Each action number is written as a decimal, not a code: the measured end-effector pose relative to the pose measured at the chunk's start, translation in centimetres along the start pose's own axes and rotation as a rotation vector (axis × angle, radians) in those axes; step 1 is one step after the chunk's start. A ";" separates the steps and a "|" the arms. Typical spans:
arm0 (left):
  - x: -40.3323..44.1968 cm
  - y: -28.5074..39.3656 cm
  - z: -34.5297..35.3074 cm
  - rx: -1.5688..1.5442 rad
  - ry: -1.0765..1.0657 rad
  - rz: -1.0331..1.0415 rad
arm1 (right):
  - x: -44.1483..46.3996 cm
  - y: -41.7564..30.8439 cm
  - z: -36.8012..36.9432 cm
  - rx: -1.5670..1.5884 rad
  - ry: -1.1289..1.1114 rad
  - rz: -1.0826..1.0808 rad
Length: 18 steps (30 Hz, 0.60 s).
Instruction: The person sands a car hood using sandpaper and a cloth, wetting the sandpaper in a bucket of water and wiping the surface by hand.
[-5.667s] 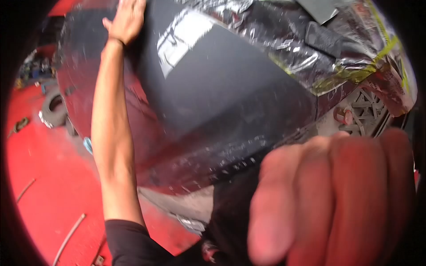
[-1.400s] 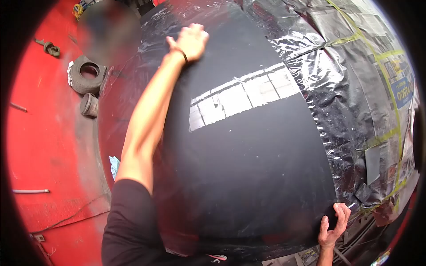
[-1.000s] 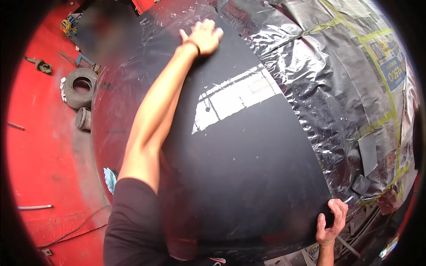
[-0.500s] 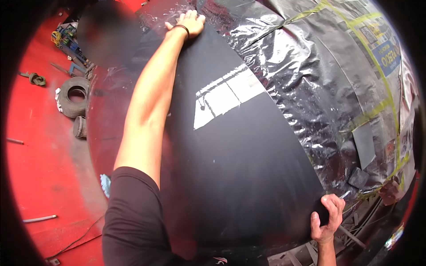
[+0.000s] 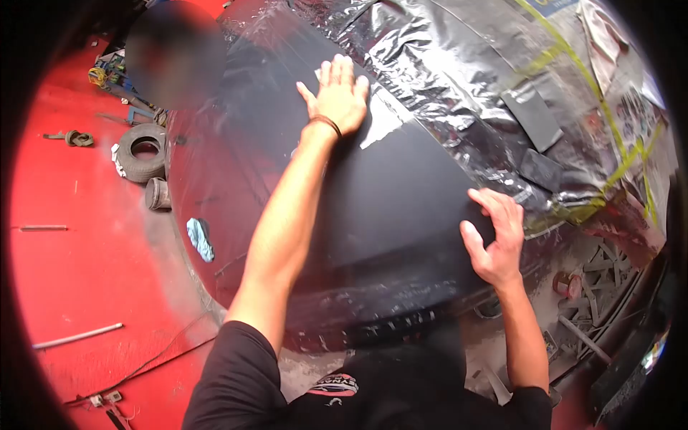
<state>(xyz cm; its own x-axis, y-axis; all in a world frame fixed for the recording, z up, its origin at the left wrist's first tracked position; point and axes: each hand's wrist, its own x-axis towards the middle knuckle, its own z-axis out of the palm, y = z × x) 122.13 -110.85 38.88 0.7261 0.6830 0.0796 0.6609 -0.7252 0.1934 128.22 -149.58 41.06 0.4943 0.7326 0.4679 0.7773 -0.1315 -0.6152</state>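
Left hand (image 5: 338,106), fingers slightly spread, lies on the panel (image 5: 387,215) near its right edge, beside the film (image 5: 423,68); a flat, light palm suits it. Right hand (image 5: 500,247), thumb and fingers apart, is at that edge, contact unclear.

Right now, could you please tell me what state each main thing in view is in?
left hand, flat, fingers spread
right hand, open, fingers bent
dark panel, one part brightly reflecting
plastic sheet, wrinkled
gray slab, lying flat
blue cloth, crumpled
tire, lying on its side
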 end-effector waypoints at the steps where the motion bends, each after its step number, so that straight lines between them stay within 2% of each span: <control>1: -2.6 2.0 0.3 0.008 0.025 0.000 | -0.1 0.0 -0.3 0.040 0.015 -0.012; 5: -11.7 8.4 0.5 -0.003 -0.031 0.050 | -0.7 1.0 -1.1 0.263 0.067 -0.006; 7: -10.2 7.3 0.4 0.049 -0.063 0.016 | -1.1 1.7 -2.0 0.426 0.052 0.012; 9: -5.3 4.9 -0.1 0.010 -0.054 -0.142 | -1.6 2.8 -3.4 0.506 0.058 -0.005; 11: -3.0 5.0 -0.4 -0.048 -0.042 -0.226 | -1.9 4.0 -6.0 0.430 0.051 -0.037; 13: -5.4 8.4 0.5 0.013 0.010 -0.280 | -2.2 5.9 -7.9 0.315 0.025 -0.107; 15: -12.4 14.1 1.5 0.017 0.095 -0.205 | -2.6 7.3 -8.8 0.293 -0.011 -0.115; 17: -19.0 19.5 2.2 0.027 0.026 -0.187 | -2.8 8.2 -8.2 0.260 -0.001 -0.165; 18: -21.3 21.0 2.7 -0.033 0.062 -0.134 | -2.8 8.5 -8.0 0.241 0.001 -0.190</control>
<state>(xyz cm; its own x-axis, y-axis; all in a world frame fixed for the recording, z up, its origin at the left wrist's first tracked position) 121.07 -140.84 38.56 0.6177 0.7786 0.1106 0.7441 -0.6242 0.2379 136.53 -158.14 39.59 0.3494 0.7283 0.5895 0.7413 0.1700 -0.6493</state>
